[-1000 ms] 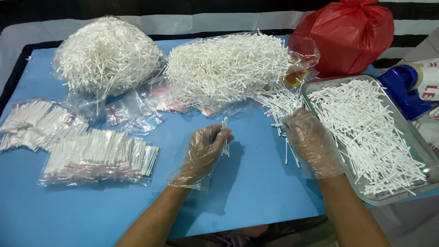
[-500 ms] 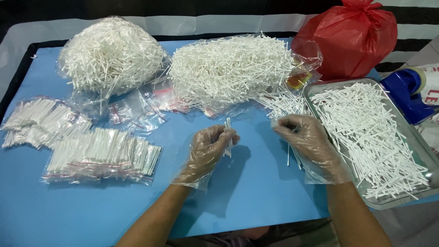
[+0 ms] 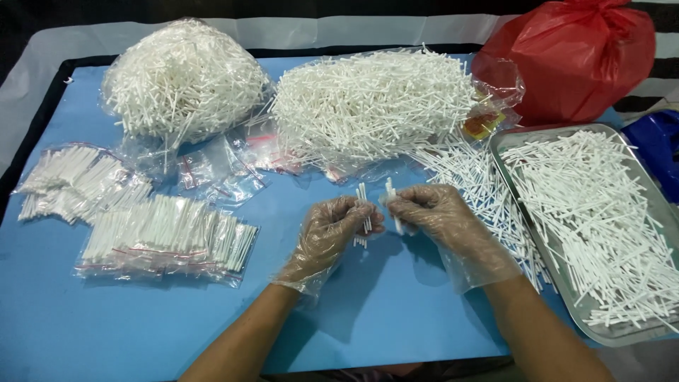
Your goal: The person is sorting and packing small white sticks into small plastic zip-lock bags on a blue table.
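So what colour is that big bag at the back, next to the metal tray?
Red. The plastic bag shows best in the head view, just behind the tray.

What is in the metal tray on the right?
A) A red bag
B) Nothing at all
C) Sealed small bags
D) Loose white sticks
D: the metal tray holds a loose scatter of white sticks, unbagged; the sealed small bags lie on the blue mat at the far left, and the red bag sits behind the tray.

White sticks (image 3: pixel 364 201); blue mat (image 3: pixel 396 311); red bag (image 3: pixel 576 60).
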